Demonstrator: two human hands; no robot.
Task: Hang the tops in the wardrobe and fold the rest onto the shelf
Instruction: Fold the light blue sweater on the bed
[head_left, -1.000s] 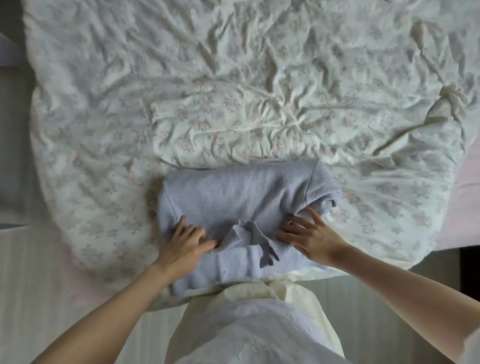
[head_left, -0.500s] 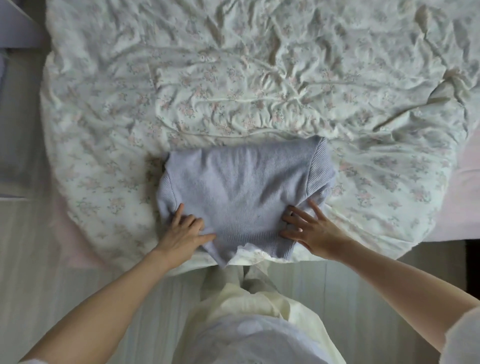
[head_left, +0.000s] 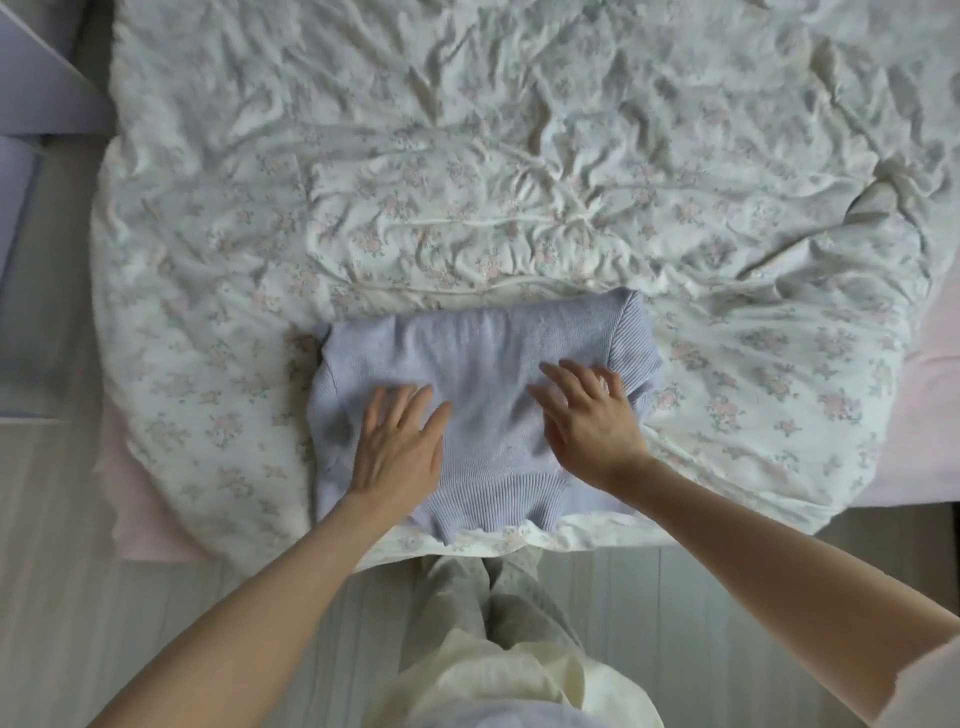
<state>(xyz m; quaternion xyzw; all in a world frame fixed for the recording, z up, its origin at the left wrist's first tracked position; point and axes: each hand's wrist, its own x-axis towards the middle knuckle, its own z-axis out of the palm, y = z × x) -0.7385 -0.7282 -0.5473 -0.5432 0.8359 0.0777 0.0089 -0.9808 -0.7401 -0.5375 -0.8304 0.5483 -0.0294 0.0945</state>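
Pale wooden floor (head_left: 675, 597) lies nearest, where a person in cream clothing stands against the edge of a bed. Both bare arms reach forward over a folded lilac knit sweater (head_left: 483, 364) lying at the near edge of a rumpled floral duvet (head_left: 467, 156). Her left hand (head_left: 397, 452) rests flat on it, fingers straight and slightly spread; the right hand (head_left: 589, 415) does likewise beside the ribbed cuff, gripping nothing. Both palms seem to press the bundle flat so the fold holds. Farther off, only creased bedding shows.
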